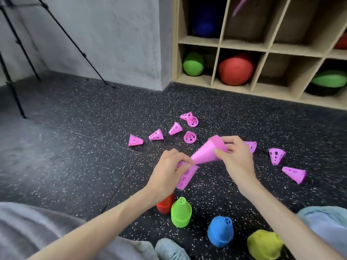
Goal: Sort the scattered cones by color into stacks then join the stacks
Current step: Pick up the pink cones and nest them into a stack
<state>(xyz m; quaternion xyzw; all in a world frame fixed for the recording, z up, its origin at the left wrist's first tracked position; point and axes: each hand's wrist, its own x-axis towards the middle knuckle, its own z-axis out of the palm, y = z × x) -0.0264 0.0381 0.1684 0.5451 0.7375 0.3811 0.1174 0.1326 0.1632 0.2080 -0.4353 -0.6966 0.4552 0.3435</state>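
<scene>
- Head view looks down on a dark speckled rubber floor (75, 147), with the pink cone stack (206, 152) as the landmark, held tilted above the floor, narrow tip pointing down-left.
- Right hand (236, 158) grips the stack's wide ribbed end, fingers curled over it and thumb on the near side.
- Left hand (167, 171) pinches a single perforated pink cone (185, 175) just below the stack's tip; the open mouth of that cone sits right at the tip, and whether they touch is unclear.
- Loose pink cones lie scattered on the floor beyond the stack: one (135, 140) furthest left, others (190, 136) nearer the stack's wide end.
- More pink cones (294, 174) lie to the right of the stack, one partly hidden behind the right hand.
- Nearer the person than the stack stand four sorted stacks: red (165, 205), green (181, 212), blue (220, 231) and yellow-green (262, 244).
- Far beyond the stack, a wooden cubby shelf (217, 44) holds coloured balls.
</scene>
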